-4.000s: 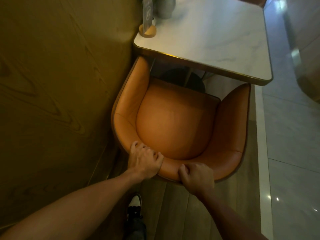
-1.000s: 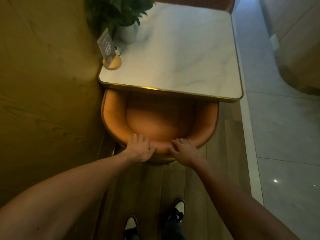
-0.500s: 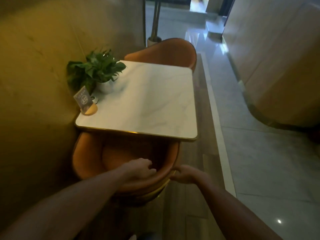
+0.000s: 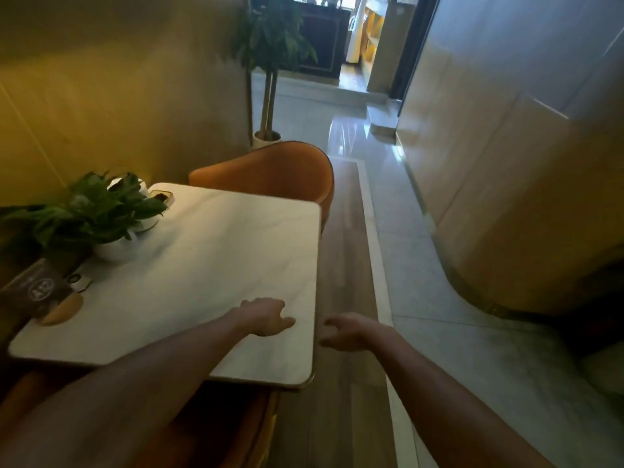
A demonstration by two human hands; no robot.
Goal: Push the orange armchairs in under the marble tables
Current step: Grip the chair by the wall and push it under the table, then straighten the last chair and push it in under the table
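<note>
Dim and warm-toned, with daylight entering from the far doorway (image 4: 358,45) and glaring off the glossy floor tiles (image 4: 347,136). Soft throughout from motion blur, walls bowed at the edges.

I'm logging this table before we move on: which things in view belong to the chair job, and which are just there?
Job:
- near orange armchair, under the table edge
- far orange armchair
- marble table
- left hand and right hand, both empty

Just there:
- potted plant on the table
- table sign
- floor plant
</note>
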